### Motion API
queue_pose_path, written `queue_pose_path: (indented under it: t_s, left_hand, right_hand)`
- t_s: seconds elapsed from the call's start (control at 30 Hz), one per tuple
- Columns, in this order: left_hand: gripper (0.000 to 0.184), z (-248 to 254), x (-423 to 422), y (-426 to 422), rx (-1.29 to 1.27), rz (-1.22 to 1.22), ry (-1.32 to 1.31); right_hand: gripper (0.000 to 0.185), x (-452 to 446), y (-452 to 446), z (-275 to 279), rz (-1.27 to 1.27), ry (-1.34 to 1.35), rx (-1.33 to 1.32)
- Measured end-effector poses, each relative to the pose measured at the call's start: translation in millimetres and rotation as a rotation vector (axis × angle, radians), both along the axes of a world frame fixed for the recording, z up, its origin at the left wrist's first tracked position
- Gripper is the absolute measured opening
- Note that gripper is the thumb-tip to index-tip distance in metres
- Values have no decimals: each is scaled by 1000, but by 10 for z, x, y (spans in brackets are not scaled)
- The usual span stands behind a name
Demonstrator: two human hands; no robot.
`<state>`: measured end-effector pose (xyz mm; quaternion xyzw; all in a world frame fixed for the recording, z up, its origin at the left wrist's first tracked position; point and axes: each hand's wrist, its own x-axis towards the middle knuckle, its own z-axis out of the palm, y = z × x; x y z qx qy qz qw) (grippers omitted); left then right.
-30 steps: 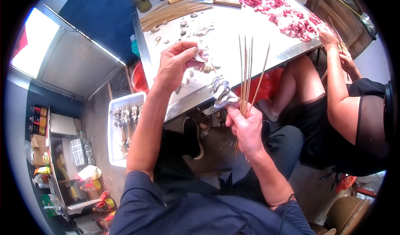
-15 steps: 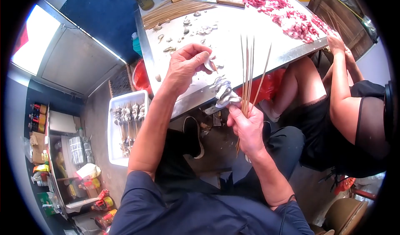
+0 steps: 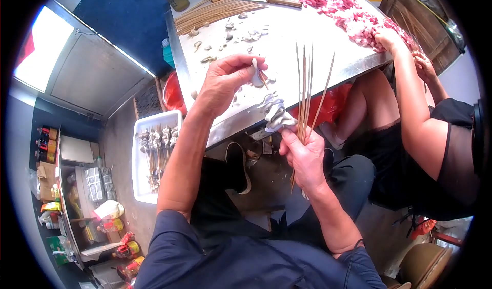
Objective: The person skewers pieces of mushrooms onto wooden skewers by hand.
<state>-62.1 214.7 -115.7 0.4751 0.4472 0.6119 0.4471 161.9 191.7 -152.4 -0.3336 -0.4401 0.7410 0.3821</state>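
My left hand (image 3: 223, 81) pinches a grey-white piece of meat (image 3: 257, 74) at the tip of a skewer. Several more grey-white pieces (image 3: 277, 114) are threaded lower on that skewer, bunched just above my right hand (image 3: 304, 158). My right hand is closed around this skewer and several bare wooden skewers (image 3: 306, 91) that fan upward. Loose grey-white pieces (image 3: 254, 35) lie scattered on the white tabletop (image 3: 205, 94), beyond my left hand.
Bare skewers (image 3: 220, 13) and a knife (image 3: 284, 2) lie at the table's back. Beside a red meat pile (image 3: 353, 20) is a co-worker's hand (image 3: 388, 39). On the floor at left sits a white tray (image 3: 137, 186) with filled skewers (image 3: 160, 143). Shelves (image 3: 69, 222) stand further left.
My left hand has moved slightly right with its piece, which now meets the skewer tip. My right hand barely moved. The co-worker's hand has shifted left onto the red meat.
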Motion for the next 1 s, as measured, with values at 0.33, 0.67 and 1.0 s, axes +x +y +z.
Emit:
queue_pose_path:
  t_s: [0.33,0.67,1.0]
  left_hand:
    - [20,13,61,-20,-44,-8,-169]
    - [24,56,113,-44,-28,32,-108]
    - [21,57,140,-32,-17,75,-180]
  right_hand:
    - [7,-16,-13,-1,10,9,19]
    - [8,-17,-15,-31,9,13,37]
    - [8,-20,-13,-15,8,14,34]
